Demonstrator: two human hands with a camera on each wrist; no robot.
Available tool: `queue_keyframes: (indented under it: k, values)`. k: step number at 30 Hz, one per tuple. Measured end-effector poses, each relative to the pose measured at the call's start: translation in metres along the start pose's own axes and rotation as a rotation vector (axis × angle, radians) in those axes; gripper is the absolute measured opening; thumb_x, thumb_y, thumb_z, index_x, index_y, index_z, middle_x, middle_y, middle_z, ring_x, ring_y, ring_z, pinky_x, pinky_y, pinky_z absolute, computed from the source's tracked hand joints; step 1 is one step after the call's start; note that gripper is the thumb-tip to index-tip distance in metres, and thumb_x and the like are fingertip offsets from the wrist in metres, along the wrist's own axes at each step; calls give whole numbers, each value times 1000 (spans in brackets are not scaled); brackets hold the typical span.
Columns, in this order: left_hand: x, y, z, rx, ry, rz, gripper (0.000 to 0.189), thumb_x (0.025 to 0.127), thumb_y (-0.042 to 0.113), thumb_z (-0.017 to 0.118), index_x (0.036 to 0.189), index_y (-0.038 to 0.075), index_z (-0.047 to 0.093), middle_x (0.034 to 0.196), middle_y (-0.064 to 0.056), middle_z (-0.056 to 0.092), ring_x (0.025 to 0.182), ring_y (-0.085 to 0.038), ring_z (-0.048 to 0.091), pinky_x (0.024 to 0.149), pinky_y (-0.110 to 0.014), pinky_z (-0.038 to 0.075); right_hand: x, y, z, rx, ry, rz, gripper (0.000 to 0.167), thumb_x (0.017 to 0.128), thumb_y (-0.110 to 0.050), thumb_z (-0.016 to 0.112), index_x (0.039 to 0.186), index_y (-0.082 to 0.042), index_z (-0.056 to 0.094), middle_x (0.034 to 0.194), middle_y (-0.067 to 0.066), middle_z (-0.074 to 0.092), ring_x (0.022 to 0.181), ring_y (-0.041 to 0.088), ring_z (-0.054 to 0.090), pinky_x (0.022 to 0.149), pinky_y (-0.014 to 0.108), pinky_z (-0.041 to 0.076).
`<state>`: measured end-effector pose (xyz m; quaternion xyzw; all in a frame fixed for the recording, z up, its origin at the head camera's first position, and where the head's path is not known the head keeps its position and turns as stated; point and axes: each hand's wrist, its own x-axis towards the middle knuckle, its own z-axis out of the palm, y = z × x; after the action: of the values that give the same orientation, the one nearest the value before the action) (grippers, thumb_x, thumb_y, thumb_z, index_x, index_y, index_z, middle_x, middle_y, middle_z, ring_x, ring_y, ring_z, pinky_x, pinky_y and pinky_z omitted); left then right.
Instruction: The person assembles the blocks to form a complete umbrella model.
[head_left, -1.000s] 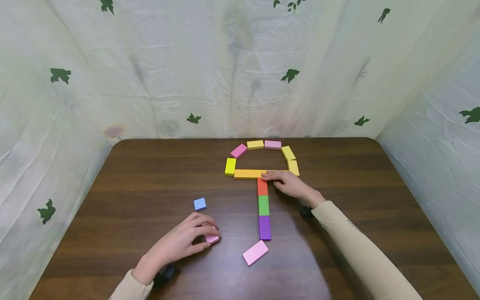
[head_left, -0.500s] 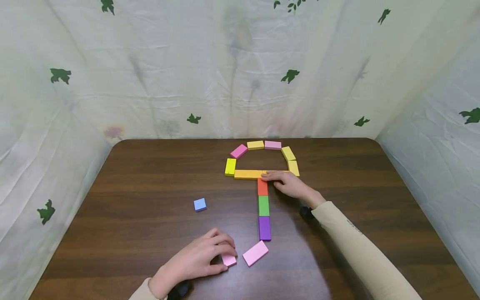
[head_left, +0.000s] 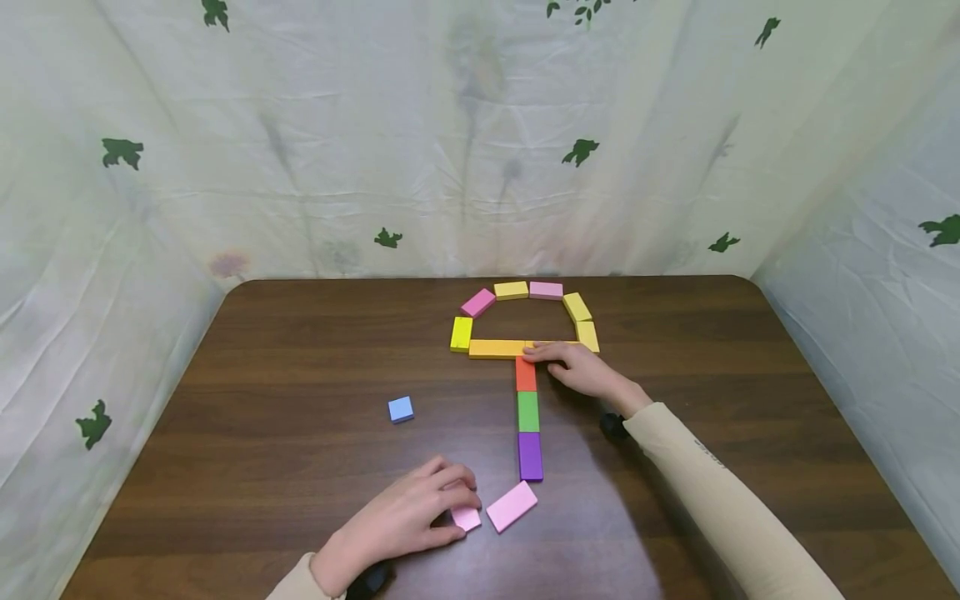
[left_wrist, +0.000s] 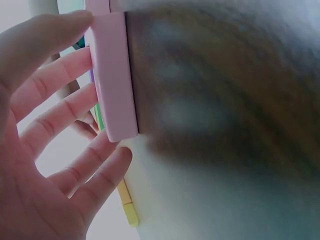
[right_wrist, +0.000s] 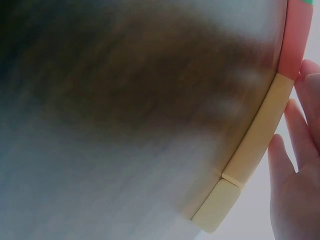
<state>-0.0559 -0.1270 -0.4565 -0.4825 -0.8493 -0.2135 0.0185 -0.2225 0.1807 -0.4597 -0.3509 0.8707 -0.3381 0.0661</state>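
My left hand (head_left: 416,510) holds a pink block (head_left: 467,518) flat on the table between thumb and fingers; the left wrist view shows that block (left_wrist: 114,75) close up, with the thumb at one end. Just right of it lies a second pink block (head_left: 512,507), set at a slant below a purple block (head_left: 530,457). A green block (head_left: 528,412) and a red block (head_left: 526,374) continue that column upward to an orange bar of blocks (head_left: 497,349). My right hand (head_left: 581,369), fingers extended, rests on the bar's right part beside the red block and partly hides it.
An arch of yellow and pink blocks (head_left: 512,290) curves above the orange bar near the table's far edge. A small blue block (head_left: 401,409) lies alone at left. Behind the brown table (head_left: 285,400) hangs a pale curtain (head_left: 315,150) with leaf shapes.
My left hand has slid the pink block right and toward me, close to the slanted pink block, with only a slight shift in the last half second. The right hand has stayed put.
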Motion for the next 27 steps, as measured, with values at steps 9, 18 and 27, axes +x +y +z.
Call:
queue_keyframes:
  k: [9,18,27]
  values:
    - [5,0,5,1,3,36,23,84,25,72,105,19,67,112,4,57,103,-14,49,90,-31,43,-1,0,1,-3,-1,-7,42,88,8,50,126,-4,63,131,10,58,128,25,47,102,43,37]
    - [6,1,5,15,-25,6,23,85,28,72,107,21,68,114,2,56,106,-15,49,88,-33,45,-1,1,0,5,0,-3,41,89,8,51,126,-4,63,131,10,58,128,25,46,102,43,37]
    - [8,0,6,30,-19,14,25,85,30,73,108,22,68,115,1,55,107,-15,48,89,-33,45,1,1,0,4,-1,0,41,89,8,51,126,-5,64,131,10,58,128,25,46,103,42,36]
